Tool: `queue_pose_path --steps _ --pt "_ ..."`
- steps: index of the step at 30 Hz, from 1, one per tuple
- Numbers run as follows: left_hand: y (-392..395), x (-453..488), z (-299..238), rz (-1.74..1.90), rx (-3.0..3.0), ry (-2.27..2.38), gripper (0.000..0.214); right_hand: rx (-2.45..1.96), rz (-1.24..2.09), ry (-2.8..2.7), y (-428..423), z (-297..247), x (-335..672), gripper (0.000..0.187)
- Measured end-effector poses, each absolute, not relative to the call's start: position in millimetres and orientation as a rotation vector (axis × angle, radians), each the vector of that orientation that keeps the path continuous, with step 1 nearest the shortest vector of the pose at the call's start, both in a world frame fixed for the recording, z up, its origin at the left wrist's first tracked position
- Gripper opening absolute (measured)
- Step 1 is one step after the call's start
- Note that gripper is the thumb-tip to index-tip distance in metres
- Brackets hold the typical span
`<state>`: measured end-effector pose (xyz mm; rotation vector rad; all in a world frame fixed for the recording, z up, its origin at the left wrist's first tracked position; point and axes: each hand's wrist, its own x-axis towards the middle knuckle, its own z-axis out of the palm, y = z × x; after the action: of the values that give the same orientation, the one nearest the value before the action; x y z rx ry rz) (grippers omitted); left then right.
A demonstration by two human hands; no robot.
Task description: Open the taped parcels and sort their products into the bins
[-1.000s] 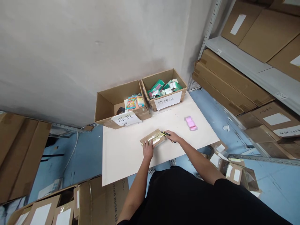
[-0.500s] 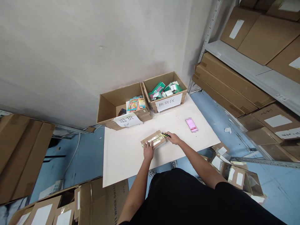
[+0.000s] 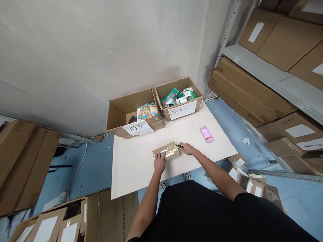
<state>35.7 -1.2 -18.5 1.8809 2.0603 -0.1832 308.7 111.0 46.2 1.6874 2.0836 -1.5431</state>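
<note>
A small taped cardboard box (image 3: 166, 150) lies on the white table (image 3: 133, 168), a little slanted, with shiny tape along its top. My left hand (image 3: 159, 162) holds it at the near left, fingers over its edge and upper face. In my right hand (image 3: 187, 148), closed round the handle, is a black and yellow utility knife (image 3: 180, 146). The knife's front end is at the box's right end; whether the blade touches the cardboard is too small to tell.
Two open cartons with handwritten signs stand along the wall: the left carton (image 3: 118, 126) holds colourful packs, the right carton (image 3: 165, 116) green and white boxes. A pixelated pink item (image 3: 207, 134) lies at the table's right. Shelving (image 3: 264, 64) with cartons rises on the right.
The knife in my right hand has shifted slightly right, away from the box's top toward its right end. My left hand stays on the box.
</note>
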Motion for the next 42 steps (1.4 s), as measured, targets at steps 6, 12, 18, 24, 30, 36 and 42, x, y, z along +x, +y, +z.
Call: queue_pose_path --steps 6,12,18,24,30,36,42 --pt "3.5 28.7 -6.5 -0.19 1.837 2.091 0.06 1.815 -1.854 1.991 78.1 27.2 325.6 0.035" --pt "-7.5 -2.8 3.4 -0.243 1.739 2.211 0.058 2.486 -1.87 1.665 50.2 -16.4 330.5 0.024" --pt "-16.0 -19.5 21.5 -0.31 1.649 2.289 0.055 2.733 -1.338 1.593 64.5 -37.9 342.8 0.052" --pt "9.3 -41.8 36.1 -0.106 1.619 2.23 0.064 2.547 -1.565 1.962 49.5 -41.5 250.9 0.068" --pt "7.5 -55.8 31.6 -0.232 1.386 2.167 0.091 2.396 -1.864 1.718 34.9 -33.4 118.0 0.09" --pt "-25.8 -51.2 13.7 -0.193 1.248 2.33 0.085 2.279 -1.662 1.926 64.3 -18.3 82.2 0.087" --pt "-31.9 -61.8 10.6 0.015 1.364 2.236 0.068 2.15 -1.683 1.952 81.5 -5.6 91.6 0.09"
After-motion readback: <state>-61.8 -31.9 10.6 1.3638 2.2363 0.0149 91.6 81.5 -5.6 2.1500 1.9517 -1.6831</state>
